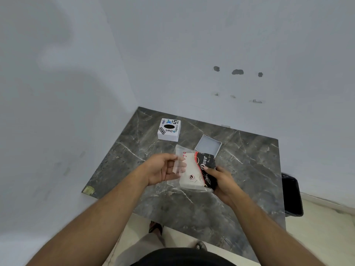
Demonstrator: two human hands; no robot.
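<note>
Above the dark marble table (240,179) I hold a clear plastic pack of white tissues (191,172) with a black "Dove" printed end. My left hand (162,169) pinches the loose transparent flap at the pack's left edge. My right hand (222,182) grips the black end from the right, thumb on top. A white box with stickers and a dark oval hole (169,129) stands farther back on the table. An open shallow white box part (209,145) lies just behind the pack.
The table sits in a corner between two pale walls. A black bin (292,194) stands on the floor at the table's right side. My feet in sandals (155,227) show below the table's near edge.
</note>
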